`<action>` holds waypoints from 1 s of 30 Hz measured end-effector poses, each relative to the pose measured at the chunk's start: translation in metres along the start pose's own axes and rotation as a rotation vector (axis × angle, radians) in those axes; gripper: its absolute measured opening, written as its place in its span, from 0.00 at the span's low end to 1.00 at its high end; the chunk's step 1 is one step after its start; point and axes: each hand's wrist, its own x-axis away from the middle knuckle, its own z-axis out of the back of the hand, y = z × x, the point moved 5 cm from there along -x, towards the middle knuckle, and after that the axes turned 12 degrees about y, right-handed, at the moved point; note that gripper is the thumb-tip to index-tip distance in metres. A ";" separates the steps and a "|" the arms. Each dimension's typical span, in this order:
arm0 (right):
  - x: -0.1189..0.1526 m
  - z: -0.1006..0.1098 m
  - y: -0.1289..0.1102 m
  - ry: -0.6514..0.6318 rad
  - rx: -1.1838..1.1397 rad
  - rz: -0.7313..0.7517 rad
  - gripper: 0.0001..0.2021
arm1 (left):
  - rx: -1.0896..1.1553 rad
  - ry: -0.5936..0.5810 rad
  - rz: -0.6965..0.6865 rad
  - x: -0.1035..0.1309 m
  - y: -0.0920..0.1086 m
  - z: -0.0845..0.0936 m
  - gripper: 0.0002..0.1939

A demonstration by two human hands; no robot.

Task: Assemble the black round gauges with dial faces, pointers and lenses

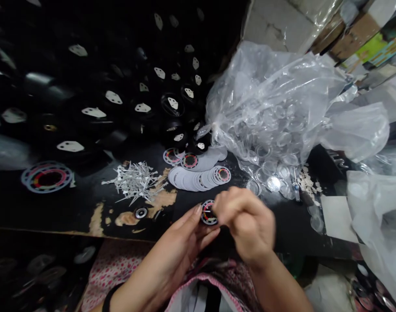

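Observation:
Near the table's front edge, my left hand (188, 238) holds a small round gauge (209, 213) with a black, red and yellow dial and a pale needle across its face. My right hand (246, 221) is closed over the gauge's right side, its fingers blurred and bunched; whatever they pinch is hidden. Just behind the hands lie fanned rows of round dial discs (198, 180). Left of them is a loose heap of pale needles (137, 180). A small ring-shaped part (141, 213) sits on the worn tabletop.
A big clear plastic bag (269, 95) spills clear round covers (263, 173) at the right. Black round housings with white plates (142, 107) pile up behind. Larger dial discs (48, 177) lie far left, a white card (339, 216) at right.

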 end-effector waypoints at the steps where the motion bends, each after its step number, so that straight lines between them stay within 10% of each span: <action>1: -0.001 0.005 -0.007 0.065 -0.072 0.022 0.11 | 0.009 -0.022 0.005 -0.001 0.000 -0.001 0.11; 11: 0.008 0.007 0.012 -0.028 0.023 0.051 0.11 | -0.001 0.026 0.003 0.004 0.003 0.000 0.08; 16: 0.004 0.115 -0.003 0.605 0.149 0.114 0.09 | 0.032 0.021 0.005 0.002 0.001 0.004 0.10; 22: 0.032 0.203 0.044 0.812 0.381 -0.100 0.08 | -0.011 -0.005 -0.105 0.001 -0.004 0.008 0.18; 26: 0.039 0.199 0.022 0.897 0.550 -0.006 0.06 | -0.053 -0.009 -0.191 0.004 -0.001 0.007 0.18; 30: 0.039 0.148 -0.036 0.973 0.604 0.352 0.14 | -0.072 0.021 -0.203 0.008 0.006 0.004 0.16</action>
